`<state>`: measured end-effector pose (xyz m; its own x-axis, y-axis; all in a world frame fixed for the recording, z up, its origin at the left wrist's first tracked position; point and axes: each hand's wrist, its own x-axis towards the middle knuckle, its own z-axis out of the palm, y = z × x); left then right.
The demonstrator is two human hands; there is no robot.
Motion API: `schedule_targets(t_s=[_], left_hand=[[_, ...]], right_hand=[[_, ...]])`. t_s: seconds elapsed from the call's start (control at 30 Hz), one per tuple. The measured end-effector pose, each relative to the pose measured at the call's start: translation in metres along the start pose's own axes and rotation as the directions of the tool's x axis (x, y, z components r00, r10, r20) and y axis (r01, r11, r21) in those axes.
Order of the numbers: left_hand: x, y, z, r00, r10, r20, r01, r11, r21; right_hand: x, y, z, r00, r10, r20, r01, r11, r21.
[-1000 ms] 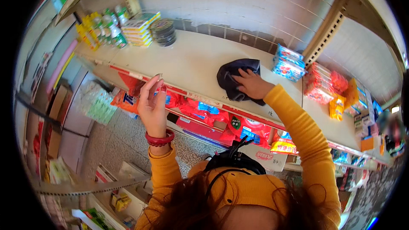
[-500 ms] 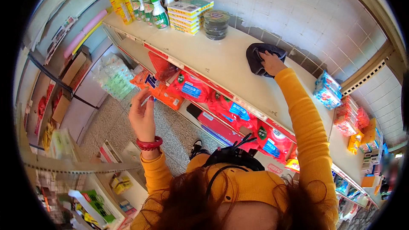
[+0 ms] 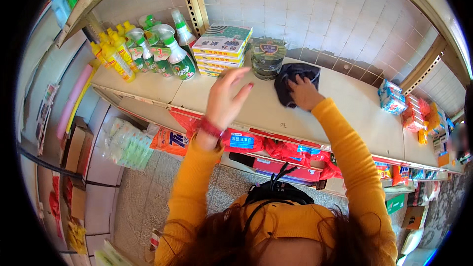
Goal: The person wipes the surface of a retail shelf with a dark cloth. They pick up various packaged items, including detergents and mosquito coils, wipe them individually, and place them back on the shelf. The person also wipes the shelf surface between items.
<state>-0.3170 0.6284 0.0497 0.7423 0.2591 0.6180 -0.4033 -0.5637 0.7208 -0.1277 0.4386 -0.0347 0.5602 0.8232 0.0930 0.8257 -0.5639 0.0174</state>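
My right hand (image 3: 305, 92) presses down on a crumpled dark cloth (image 3: 284, 83) lying on the white shelf (image 3: 340, 128). My left hand (image 3: 225, 99) hovers above the same shelf with its fingers apart, holding nothing. It is nearest to a stack of flat white, green and yellow boxes (image 3: 221, 39), and its fingertips overlap the stack's lower edge in the view. Between the boxes and the cloth stands a short stack of round dark green tins (image 3: 267, 58). The cloth lies close beside these tins.
Green-and-white spray bottles (image 3: 180, 59) and yellow bottles (image 3: 118, 64) crowd the shelf's left end. Blue packs (image 3: 392, 97) and red-and-white packs (image 3: 413, 113) stand to the right. Red bags (image 3: 295, 151) fill the shelf below. A metal upright (image 3: 193, 2) rises behind the boxes.
My right hand has moved left along the shelf with the cloth, up beside the tins. My left hand has risen from below the shelf's front edge to the boxes. The view has shifted.
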Motion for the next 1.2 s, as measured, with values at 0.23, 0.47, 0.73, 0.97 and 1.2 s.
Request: schedule_targets(t_s=[0.23,0.47,0.73,0.97,1.2], left_hand=[[0.1,-0.028,0.059,0.958,-0.104,0.266,-0.064,0.828,0.557],[0.144,-0.042,0.071,0.758,-0.497,0.423,0.008,0.655,0.756],[0.111,-0.013,0.071,0.965,-0.071,0.254,-0.108,0.772,0.627],[-0.018,0.075,0.086,0.97,0.179,0.165,-0.219,0.937,0.271],[-0.061,0.097,0.082,0.966,0.178,0.188,-0.194,0.979,0.069]], right_hand=[[-0.066,-0.069,-0.035,0.979,-0.193,-0.069,0.196,0.98,0.04],[-0.115,-0.044,-0.062,0.999,0.019,-0.047,-0.013,0.991,0.132],[-0.145,-0.023,-0.059,0.887,0.4,-0.23,-0.126,0.69,0.713],[-0.158,-0.079,-0.084,0.765,0.644,0.016,0.391,-0.484,0.782],[-0.17,-0.107,-0.049,0.721,0.691,0.055,0.349,-0.43,0.832]])
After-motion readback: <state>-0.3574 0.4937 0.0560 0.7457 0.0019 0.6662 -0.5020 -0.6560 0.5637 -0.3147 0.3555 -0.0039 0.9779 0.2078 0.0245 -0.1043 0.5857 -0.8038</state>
